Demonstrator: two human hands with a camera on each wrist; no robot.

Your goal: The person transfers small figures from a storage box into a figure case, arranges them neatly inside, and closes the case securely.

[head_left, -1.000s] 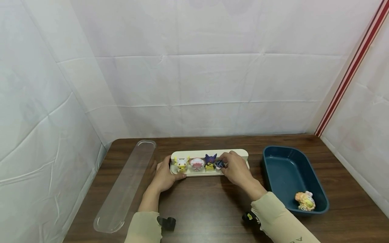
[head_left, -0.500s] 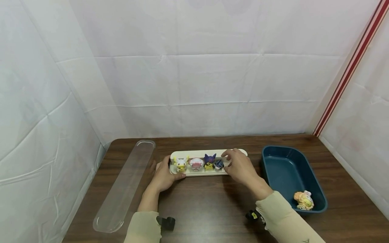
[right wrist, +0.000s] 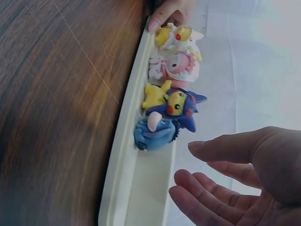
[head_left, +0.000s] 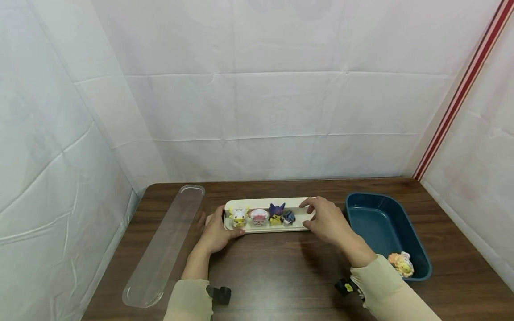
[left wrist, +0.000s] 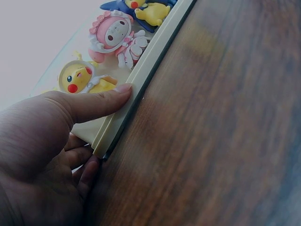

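On the tabletop [head_left: 281,267], mid-way back, lies a long cream tray [head_left: 295,203] with four small figures in a row at its left end: a yellow one [head_left: 239,217], a pink one [head_left: 259,216], a purple-hatted one [head_left: 277,213] and a blue one [head_left: 288,217]. Left of the tray a clear lid [head_left: 164,249] lies lengthwise; right of it a dark blue bin [head_left: 377,227] holds an orange-and-white figure [head_left: 401,264] at its near end. The left hand [head_left: 214,232] grips the tray's left end, thumb on the near rim beside the yellow figure. The right hand [head_left: 327,220] hovers over the tray's bare right part, fingers loosely spread, holding nothing, just right of the blue figure.
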